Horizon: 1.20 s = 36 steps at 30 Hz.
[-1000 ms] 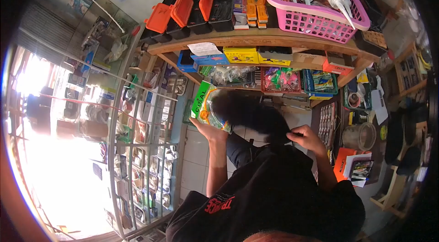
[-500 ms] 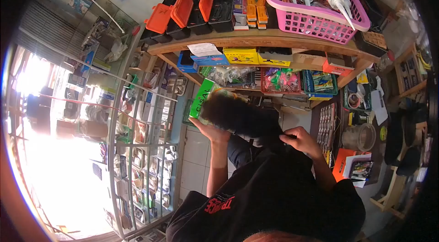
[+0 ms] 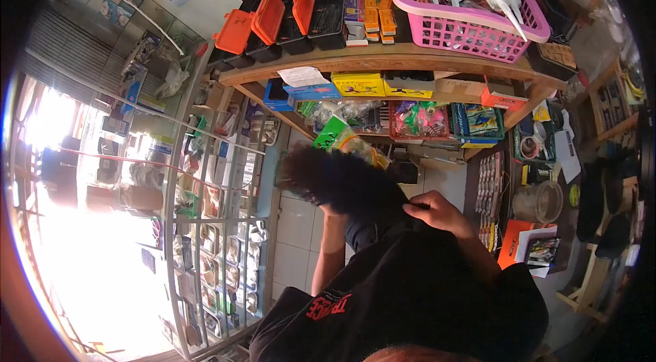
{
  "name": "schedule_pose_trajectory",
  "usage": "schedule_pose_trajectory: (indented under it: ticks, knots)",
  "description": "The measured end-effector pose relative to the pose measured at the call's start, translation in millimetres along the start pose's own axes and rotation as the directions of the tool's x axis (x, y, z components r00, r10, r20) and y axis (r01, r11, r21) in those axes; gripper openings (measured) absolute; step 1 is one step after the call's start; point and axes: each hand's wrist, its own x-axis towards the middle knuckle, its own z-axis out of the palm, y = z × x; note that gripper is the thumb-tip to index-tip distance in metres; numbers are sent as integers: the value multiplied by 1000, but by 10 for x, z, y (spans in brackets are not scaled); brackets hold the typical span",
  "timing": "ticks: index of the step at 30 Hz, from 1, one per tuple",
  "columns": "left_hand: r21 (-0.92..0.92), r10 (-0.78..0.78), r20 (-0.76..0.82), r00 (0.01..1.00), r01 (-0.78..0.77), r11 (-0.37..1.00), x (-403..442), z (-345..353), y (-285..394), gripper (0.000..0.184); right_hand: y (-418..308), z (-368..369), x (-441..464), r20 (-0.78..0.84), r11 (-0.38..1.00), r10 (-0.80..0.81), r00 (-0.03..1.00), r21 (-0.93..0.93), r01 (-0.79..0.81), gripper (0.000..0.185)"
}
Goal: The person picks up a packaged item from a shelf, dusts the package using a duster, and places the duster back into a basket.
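Observation:
A dark, fluffy duster (image 3: 335,181) stretches across the front of my body, its near end at my right hand (image 3: 434,213), whose fingers are closed round it. Behind the duster is a clear plastic package with a green header (image 3: 331,132), tilted to the right. My left hand (image 3: 331,211) is mostly covered by the duster, just below the package, and its fingers are hidden. The package's lower part is also covered.
A wooden shelf (image 3: 383,60) stands ahead, bearing black boxes with orange lids (image 3: 272,15) and a pink basket (image 3: 471,35) of white tubes. Below are trays of small packets (image 3: 419,120). A glass display case (image 3: 222,225) is at left, an orange box (image 3: 509,242) at right.
The duster's fluffy end has moved left and now covers most of my left hand. The package has tilted and shifted right. My right hand has moved slightly left.

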Motion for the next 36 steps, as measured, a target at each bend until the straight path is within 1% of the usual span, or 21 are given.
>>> schedule_pose_trajectory:
  ticks: [4,5,7,10,11,12,13,14,15,16,17,18,19,20,21,23,25,28,31,34,36]
  knots:
    - [-36,-48,-10,999,48,998,-40,-121,-76,81,-75,42,7,-125,998,49,991,32,-45,34]
    - [-195,-152,197,969,191,962,-26,-173,-90,94,-102,40,9,-60,999,48,997,28,-46,34]
    - [-144,-151,131,980,169,975,-39,-137,-107,87,-152,35,11,68,999,47,997,21,-48,34]
    - [-58,-146,30,989,148,987,-65,94,-102,78,-71,116,71,-75,976,116,990,194,-100,34]
    - [-29,-139,-5,990,139,990,-72,121,-106,75,-81,124,69,-47,976,116,992,191,-105,34]
    - [69,-60,-73,996,65,996,-75,-53,-141,74,-116,124,67,-17,976,116,993,185,-111,34]
    - [171,26,-131,991,-4,985,-71,-371,-198,73,-137,115,74,11,977,115,993,180,-115,35]
    - [275,115,-180,977,-62,959,-62,-432,-208,72,-137,112,78,-19,987,70,997,145,-66,35]
    - [252,98,-212,972,-43,967,-69,-495,-211,72,-129,112,77,-48,994,24,999,110,-19,35]
    - [227,81,-243,967,-24,974,-53,-376,-179,73,-116,110,75,-76,997,-21,997,74,27,34]
    - [201,64,-274,960,-8,980,-38,-254,-148,74,-39,142,105,-150,987,30,988,160,-5,34]
    - [175,47,-304,952,8,985,-32,-200,-132,75,-3,123,101,-154,989,24,988,150,-1,35]
    - [164,43,-214,976,-8,986,-21,-244,-131,74,-9,94,107,-156,990,18,988,139,4,36]
    - [241,102,-266,959,-36,970,3,-278,-152,74,-20,50,123,-158,992,9,987,127,11,36]
    - [319,161,-312,936,-57,946,20,-311,-186,75,-51,-1,116,-109,998,8,994,64,-2,38]
    - [348,168,-332,928,-45,936,4,-320,-190,76,-99,-5,98,-213,994,43,976,108,-20,39]
    - [249,64,-283,957,9,969,-19,-282,-160,76,-81,-36,105,-261,983,132,956,162,-91,40]
    - [149,22,-347,938,32,988,-8,-137,-141,77,-95,-145,76,-166,991,99,981,109,-82,39]
    - [172,12,-289,957,40,984,-18,-209,-146,77,-123,-174,76,-256,972,199,946,174,-157,38]
    - [257,84,-338,937,7,966,2,-208,-137,76,-104,-187,60,-240,996,74,968,58,-62,38]
    - [194,56,-330,942,10,981,3,-212,-106,75,-66,-198,51,-256,995,88,963,77,-70,39]
